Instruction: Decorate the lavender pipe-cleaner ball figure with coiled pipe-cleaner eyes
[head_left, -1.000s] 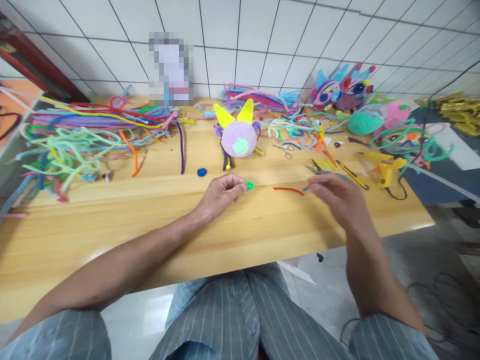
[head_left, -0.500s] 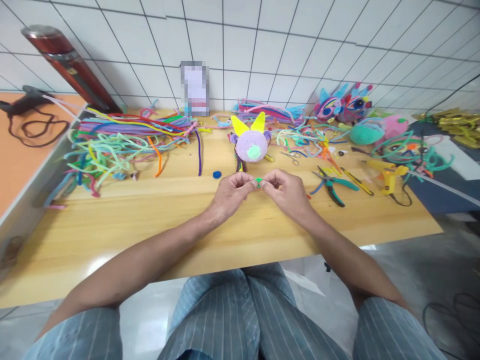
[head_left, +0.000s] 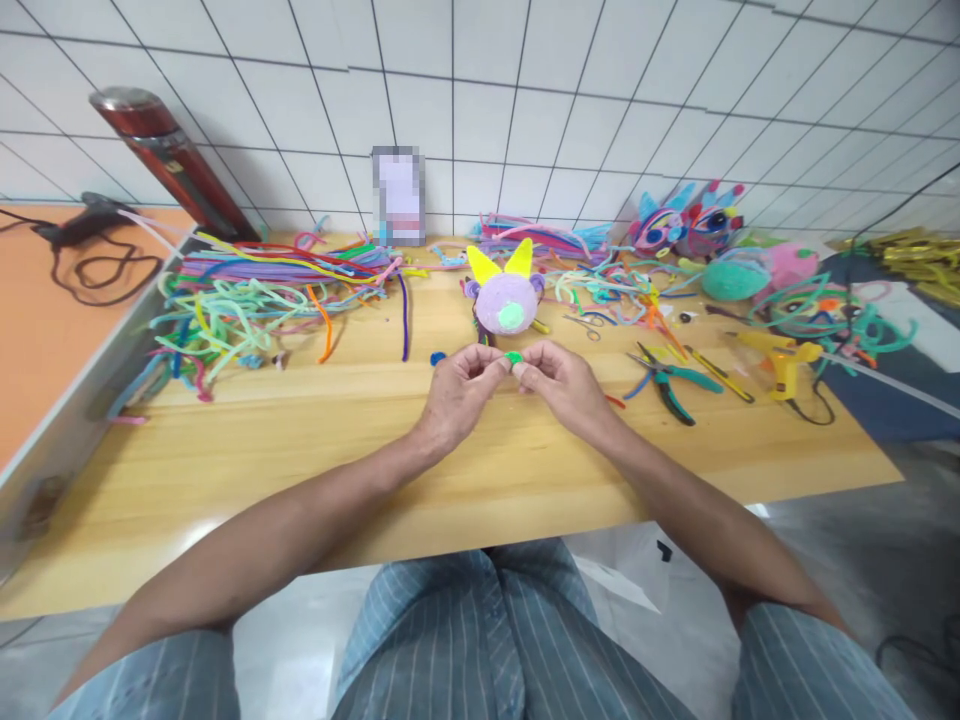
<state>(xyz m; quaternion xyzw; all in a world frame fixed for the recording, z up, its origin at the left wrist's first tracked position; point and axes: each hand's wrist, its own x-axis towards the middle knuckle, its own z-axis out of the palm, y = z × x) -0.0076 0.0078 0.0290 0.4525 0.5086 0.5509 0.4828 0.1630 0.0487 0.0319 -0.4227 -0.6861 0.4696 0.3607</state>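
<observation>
Between the fingertips of both hands is a small piece of green pipe cleaner [head_left: 513, 358], curled and partly covered by the fingers. My left hand [head_left: 469, 388] pinches it from the left, and my right hand [head_left: 556, 380] pinches it from the right. Just beyond the hands stands a purple fuzzy head [head_left: 508, 304] with yellow pointed ears, rolled purple side pieces and a pale green round patch. A blue coil [head_left: 438, 358] lies on the table close by my left hand.
Pipe cleaners [head_left: 225, 315] are heaped at the left. To the right lie green-handled pliers [head_left: 675, 385], small scissors [head_left: 586, 325] and a yellow glue gun [head_left: 784, 362]. A phone [head_left: 400, 195] leans on the tiled wall; a red flask [head_left: 172, 165] stands at the back left.
The green pipe cleaner piece has turned and shows more of its rounded shape between my fingertips. Both hands stay together in nearly the same spot; the camera view has shifted slightly.
</observation>
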